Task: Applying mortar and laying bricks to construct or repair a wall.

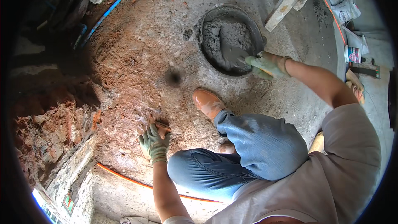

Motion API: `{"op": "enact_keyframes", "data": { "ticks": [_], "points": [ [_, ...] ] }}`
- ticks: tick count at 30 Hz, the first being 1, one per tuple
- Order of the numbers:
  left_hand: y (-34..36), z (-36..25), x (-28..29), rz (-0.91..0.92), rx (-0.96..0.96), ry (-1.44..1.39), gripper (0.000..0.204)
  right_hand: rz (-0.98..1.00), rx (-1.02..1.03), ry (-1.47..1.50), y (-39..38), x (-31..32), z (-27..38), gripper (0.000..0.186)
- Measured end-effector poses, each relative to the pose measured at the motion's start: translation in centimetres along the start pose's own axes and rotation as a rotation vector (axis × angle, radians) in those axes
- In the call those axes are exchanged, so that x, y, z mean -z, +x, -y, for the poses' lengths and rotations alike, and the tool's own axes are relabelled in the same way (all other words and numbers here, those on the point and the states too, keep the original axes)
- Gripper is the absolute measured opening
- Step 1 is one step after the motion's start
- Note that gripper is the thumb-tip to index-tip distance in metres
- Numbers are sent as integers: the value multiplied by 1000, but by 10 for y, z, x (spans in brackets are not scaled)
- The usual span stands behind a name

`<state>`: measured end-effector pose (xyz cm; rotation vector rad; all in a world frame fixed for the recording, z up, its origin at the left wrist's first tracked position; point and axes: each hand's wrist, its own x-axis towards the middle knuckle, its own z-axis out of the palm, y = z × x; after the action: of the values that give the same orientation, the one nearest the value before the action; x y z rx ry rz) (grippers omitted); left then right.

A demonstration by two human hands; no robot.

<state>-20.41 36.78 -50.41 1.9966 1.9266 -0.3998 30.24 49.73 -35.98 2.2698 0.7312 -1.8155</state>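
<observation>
A trowel (233,54) was dipped into grey mortar (238,35) in a round black tub (256,31), upper centre of the frame, by a gloved right hand (267,64).

The tool's long axis was slanted from the right hand at its lower-right end toward the upper left, with the blade laid across the lower part of the mortar; the handle was closed around by the fingers, though the glove was slightly blurred. The trowel was reached far more nearly by the right hand than by the gloved left hand (155,144), which was placed well apart, left of lower centre, its fingers partly bent over a reddish-brown brick (163,127). Whether the brick was gripped or only touched could not be told. Between the two hands, a tan shoe (205,101) was planted.
</observation>
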Motion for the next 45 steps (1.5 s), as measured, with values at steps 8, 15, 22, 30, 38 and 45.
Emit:
{"op": "enact_keyframes", "data": {
  "ticks": [8,15,22,30,38,45],
  "points": [
    [-5,2,0,-20,-6,1,93,107,148,90,-17,6,51,62],
    [-5,2,3,22,10,-13,94,74,-103,-345,-54,12,46,65],
    [4,-2,-2,6,-2,-29,94,350,-24,446,14,7,12,44],
    [0,-1,6,11,2,-20,92,-239,111,-956,-60,41,12,44],
    [-4,0,-2,-29,-17,-15,94,-118,179,-264,-10,-47,11,49],
    [-2,1,-4,32,-9,-74,89,54,296,447,21,-72,-36,32]
  ]
}}
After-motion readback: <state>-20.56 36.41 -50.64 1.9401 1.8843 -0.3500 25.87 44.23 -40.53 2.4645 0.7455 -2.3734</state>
